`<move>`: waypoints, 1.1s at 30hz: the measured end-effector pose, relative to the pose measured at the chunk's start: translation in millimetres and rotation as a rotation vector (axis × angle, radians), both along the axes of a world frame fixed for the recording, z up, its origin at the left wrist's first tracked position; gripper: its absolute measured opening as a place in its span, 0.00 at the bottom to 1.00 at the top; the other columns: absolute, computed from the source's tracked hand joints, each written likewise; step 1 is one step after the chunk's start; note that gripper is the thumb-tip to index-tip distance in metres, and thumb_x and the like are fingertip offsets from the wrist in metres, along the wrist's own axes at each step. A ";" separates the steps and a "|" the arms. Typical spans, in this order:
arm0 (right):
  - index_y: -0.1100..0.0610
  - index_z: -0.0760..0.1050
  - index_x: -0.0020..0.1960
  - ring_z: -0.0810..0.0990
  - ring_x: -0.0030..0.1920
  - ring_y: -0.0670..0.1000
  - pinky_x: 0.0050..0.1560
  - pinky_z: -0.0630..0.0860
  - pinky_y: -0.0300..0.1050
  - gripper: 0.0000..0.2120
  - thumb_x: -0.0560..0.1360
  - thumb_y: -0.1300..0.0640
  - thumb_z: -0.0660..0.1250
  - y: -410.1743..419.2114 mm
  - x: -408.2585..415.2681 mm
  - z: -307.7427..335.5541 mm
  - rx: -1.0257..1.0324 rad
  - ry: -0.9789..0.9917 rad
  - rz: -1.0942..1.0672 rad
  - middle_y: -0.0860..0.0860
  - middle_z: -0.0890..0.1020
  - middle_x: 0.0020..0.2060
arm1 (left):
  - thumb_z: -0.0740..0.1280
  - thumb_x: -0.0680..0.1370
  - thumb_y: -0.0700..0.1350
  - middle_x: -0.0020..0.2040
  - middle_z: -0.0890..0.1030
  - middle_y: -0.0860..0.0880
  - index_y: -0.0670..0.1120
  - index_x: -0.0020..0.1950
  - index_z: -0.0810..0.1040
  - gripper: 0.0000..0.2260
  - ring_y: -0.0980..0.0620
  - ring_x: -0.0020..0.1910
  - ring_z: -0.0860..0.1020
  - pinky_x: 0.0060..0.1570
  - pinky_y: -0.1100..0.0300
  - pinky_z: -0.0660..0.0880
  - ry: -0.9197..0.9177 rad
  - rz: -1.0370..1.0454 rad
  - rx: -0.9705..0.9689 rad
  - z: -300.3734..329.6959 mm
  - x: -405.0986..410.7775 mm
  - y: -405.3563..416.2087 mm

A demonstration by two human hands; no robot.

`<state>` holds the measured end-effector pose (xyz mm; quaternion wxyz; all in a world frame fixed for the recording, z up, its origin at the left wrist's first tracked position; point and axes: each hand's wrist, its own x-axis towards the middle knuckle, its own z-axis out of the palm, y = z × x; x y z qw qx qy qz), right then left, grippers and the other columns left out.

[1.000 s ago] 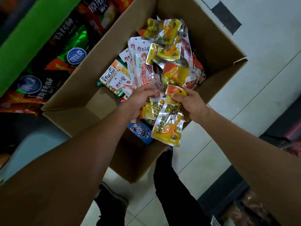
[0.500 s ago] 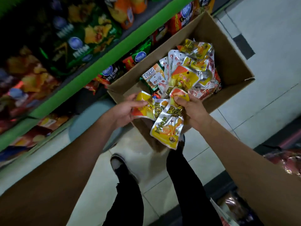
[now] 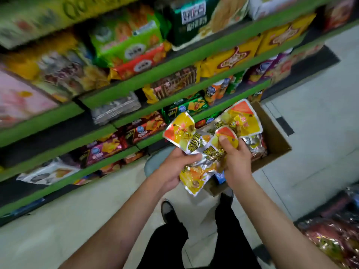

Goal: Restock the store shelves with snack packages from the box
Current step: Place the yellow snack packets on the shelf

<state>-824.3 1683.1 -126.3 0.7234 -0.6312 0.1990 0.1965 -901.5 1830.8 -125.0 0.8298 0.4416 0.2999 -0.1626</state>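
Observation:
Both hands hold a fanned bunch of yellow-and-orange snack packages (image 3: 198, 138) above the floor, in front of the shelves. My left hand (image 3: 174, 167) grips the bunch from the left, thumb on top of the silver middle. My right hand (image 3: 236, 160) pinches the upper packages, thumb pressed on an orange corner. The open cardboard box (image 3: 275, 136) lies behind the hands, mostly hidden by them, with silver and red packets (image 3: 254, 146) still inside. Green-edged shelves (image 3: 136, 82) full of snack bags rise to the left and above.
Pale floor tiles (image 3: 310, 133) spread to the right of the box. My two legs and a shoe (image 3: 169, 210) stand below the hands. A second display of shiny red packets (image 3: 334, 235) sits at the lower right. A grey round thing (image 3: 153, 162) is left of the box.
The view has swung up from the box to the shelves. Both hands have lifted the yellow packages out of the box and brought them together into one fanned bunch.

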 end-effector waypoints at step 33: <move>0.41 0.77 0.50 0.83 0.43 0.38 0.39 0.75 0.30 0.03 0.77 0.47 0.70 208.6 54.2 283.3 -0.024 -0.708 1.043 0.44 0.85 0.45 | 0.79 0.68 0.47 0.54 0.84 0.66 0.58 0.58 0.77 0.22 0.65 0.54 0.81 0.52 0.67 0.75 -0.205 0.483 0.880 259.6 -91.2 164.7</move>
